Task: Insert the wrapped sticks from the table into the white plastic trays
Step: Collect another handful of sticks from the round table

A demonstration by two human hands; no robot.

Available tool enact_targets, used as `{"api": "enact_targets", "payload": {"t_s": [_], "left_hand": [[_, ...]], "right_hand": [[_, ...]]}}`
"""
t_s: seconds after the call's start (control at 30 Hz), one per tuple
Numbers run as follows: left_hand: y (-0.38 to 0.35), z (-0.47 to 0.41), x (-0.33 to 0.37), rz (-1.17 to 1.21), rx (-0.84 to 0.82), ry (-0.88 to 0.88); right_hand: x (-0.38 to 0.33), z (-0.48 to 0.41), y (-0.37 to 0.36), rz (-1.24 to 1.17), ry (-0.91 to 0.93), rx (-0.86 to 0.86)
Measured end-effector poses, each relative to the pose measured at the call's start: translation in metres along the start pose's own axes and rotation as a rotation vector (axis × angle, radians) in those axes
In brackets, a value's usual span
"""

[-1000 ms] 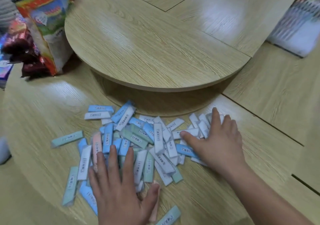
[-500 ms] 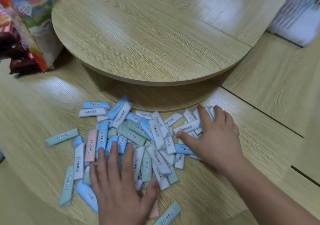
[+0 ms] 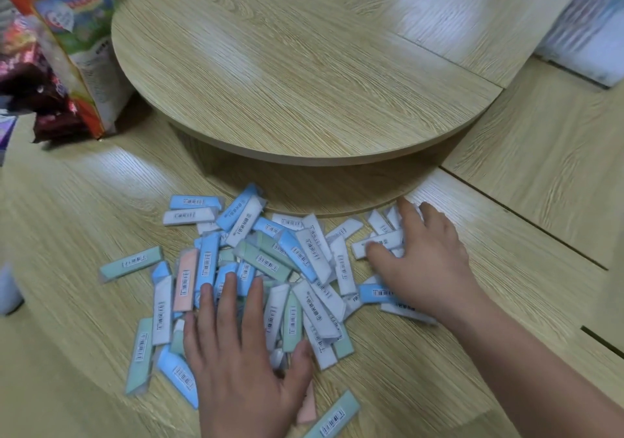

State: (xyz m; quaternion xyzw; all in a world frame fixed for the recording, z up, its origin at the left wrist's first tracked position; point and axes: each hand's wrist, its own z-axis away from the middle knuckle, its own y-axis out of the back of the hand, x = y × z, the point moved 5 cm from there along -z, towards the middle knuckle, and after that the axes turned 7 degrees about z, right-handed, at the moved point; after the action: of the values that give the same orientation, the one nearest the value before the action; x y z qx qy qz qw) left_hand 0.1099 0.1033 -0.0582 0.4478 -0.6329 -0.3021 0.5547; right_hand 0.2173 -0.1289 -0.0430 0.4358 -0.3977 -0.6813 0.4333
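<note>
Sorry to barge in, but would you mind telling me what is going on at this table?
A person has both hands on a loose pile of wrapped sticks spread on the wooden table. The left hand lies flat on the pile's near side; the right hand rests on white sticks at its right edge. No stick is lifted yet. A blurred white stack at the far right may be the trays.
</note>
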Motion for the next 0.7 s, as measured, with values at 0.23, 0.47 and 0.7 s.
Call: {"api": "enact_targets", "payload": {"t_s": [0.23,0.47,0.7], "left_hand": [[0.0,0.0,0.0,0.013,-0.015,0.025],[-0.002,0.002,-0.002,0.008,-0.008,0.035],[-0.003,0.001,0.0,-0.014,-0.011,0.04]], "right_hand": [[-0.015,0.0,-0.008,-0.028,-0.058,0.178],[0.01,0.003,-0.001,-0.057,0.059,0.203],[0.012,-0.004,0.0,0.012,0.217,0.189]]}}
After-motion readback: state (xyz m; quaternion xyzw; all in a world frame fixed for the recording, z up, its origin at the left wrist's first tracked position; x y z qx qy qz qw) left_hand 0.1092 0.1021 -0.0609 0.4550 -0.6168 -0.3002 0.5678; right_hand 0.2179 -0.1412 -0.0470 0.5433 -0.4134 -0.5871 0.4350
